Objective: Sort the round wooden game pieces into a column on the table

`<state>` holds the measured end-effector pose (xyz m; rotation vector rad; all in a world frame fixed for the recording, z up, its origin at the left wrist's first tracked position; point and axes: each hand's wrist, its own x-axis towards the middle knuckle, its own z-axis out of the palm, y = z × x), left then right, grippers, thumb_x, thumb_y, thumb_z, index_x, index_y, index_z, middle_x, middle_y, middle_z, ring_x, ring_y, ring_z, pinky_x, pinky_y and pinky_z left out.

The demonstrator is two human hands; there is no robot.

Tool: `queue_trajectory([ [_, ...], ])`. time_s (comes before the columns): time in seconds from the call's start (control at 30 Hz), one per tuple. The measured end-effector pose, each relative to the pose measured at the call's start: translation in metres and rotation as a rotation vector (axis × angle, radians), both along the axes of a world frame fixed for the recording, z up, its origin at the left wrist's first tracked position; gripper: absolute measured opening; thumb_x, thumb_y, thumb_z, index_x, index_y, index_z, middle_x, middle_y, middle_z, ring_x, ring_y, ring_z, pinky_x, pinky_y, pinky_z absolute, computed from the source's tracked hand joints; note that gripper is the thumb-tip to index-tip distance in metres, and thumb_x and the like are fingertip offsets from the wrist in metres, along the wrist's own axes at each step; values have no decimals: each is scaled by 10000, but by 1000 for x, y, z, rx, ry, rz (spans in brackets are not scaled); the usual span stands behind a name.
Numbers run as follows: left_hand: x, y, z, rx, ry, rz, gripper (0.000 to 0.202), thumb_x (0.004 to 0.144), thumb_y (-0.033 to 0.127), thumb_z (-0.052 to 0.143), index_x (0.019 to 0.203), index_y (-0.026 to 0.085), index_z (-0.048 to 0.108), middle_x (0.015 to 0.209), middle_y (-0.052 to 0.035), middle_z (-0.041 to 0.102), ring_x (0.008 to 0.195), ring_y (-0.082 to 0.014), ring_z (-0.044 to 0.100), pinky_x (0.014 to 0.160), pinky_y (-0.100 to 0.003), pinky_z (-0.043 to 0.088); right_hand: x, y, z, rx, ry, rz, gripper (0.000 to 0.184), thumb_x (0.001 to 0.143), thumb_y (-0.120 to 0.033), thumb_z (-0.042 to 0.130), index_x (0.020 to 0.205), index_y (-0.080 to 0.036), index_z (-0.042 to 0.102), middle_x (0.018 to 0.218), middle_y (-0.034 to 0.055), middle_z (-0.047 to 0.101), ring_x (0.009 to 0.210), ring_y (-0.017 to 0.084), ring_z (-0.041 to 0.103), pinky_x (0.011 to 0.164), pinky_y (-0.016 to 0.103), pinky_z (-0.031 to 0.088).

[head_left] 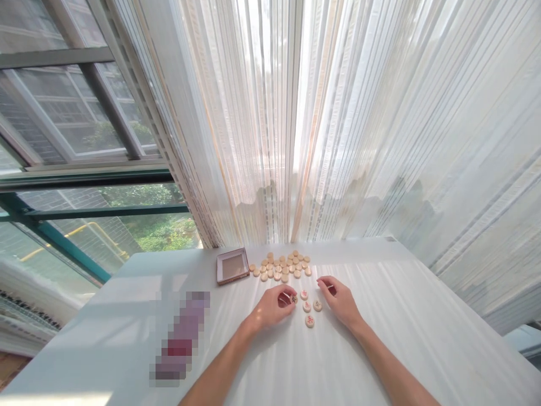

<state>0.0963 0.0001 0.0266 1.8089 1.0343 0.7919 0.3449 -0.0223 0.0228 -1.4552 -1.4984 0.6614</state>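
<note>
- Pieces with markings (306,306) lie face up between our hands: four on the desk (380,316), three red-marked and one dark-marked.
- Our left hand (273,307) is clamped on a fifth piece (294,299), dark-marked, beside them.
- Our right hand (340,300) curls near them with nothing visible in its grasp; whether its fingertips meet, we cannot tell.
- Plain-topped pieces (291,269), the majority, lie clustered beside the shallow box (232,267), so we judge ourselves early on.

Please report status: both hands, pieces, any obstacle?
Left hand: gripping marked xiangqi piece. Right hand: no piece visible. Four face-up xiangqi pieces between hands. Nothing visibly blocking.
</note>
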Motion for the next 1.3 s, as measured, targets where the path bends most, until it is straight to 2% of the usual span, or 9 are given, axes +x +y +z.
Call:
queue_trajectory([
  [0.13, -11, -16, 0, 71, 85, 24, 258, 845, 206, 697, 1097, 198, 750, 997, -49, 769, 823, -191, 717, 763, -289, 574, -2, 0, -3, 0, -39, 9, 379, 967, -545, 562, 964, -209, 737, 933, 90, 788, 793, 261, 718, 769, 367, 560],
  [0.27, -7, -25, 2, 146, 165, 56, 241, 838, 233, 739, 1076, 247, 772, 989, -23, 757, 819, -198, 677, 828, -334, 543, -1, 0, -4, -1, -63, 17, 360, 979, -522, 549, 970, -212, 732, 954, 92, 790, 814, 263, 721, 779, 368, 560],
  [0.47, 0, -27, -4, 254, 232, 84, 210, 863, 254, 753, 1070, 261, 791, 1057, -51, 722, 859, -216, 658, 873, -366, 524, -1, -1, -3, -9, -86, 15, 347, 990, -506, 537, 981, -217, 728, 970, 95, 793, 811, 268, 724, 756, 367, 562],
  [0.63, -3, -25, -7, 309, 235, 71, 348, 821, 261, 811, 1161, 242, 745, 984, -51, 734, 854, -240, 656, 862, -386, 521, -2, -2, -2, -8, -102, 15, 339, 991, -507, 538, 975, -228, 730, 973, 95, 795, 806, 276, 726, 728, 375, 564],
  [0.83, -3, -25, -9, 297, 201, 82, 115, 878, 267, 775, 984, 234, 744, 929, -34, 738, 825, -222, 652, 796, -347, 519, -2, -2, -3, 1, -139, 19, 336, 1005, -470, 502, 1014, -222, 729, 989, 106, 786, 819, 273, 723, 731, 382, 576],
  [0.93, -2, -25, -9, 309, 194, 77, 71, 879, 253, 773, 939, 233, 743, 930, -38, 747, 836, -232, 647, 803, -355, 507, -1, 4, -3, 12, -170, 27, 336, 991, -419, 500, 1123, -213, 730, 1029, 110, 769, 798, 254, 715, 728, 374, 579],
  [1.03, -2, -25, -8, 317, 184, 67, 60, 875, 241, 769, 929, 236, 744, 927, -39, 747, 848, -240, 648, 815, -361, 500, -1, 17, -1, 31, -213, 68, 367, 972, -372, 504, 1243, -239, 711, 1163, 101, 728, 730, 208, 686, 777, 382, 577],
  [1.13, -3, -26, -8, 312, 165, 73, 111, 860, 237, 772, 966, 233, 739, 966, -46, 747, 825, -233, 647, 814, -362, 502, -4, 32, -1, 43, -259, 132, 288, 944, -362, 556, 1138, -274, 749, 1259, 71, 685, 623, 154, 615, 794, 380, 565],
  [1.3, -5, -28, -7, 284, 111, 94, 138, 889, 269, 723, 1021, 230, 725, 1027, -50, 747, 790, -208, 655, 781, -336, 516, -13, 49, 1, 55, -303, 112, 173, 904, -386, 624, 895, -241, 719, 1016, 54, 692, 658, 183, 590, 794, 388, 524],
])
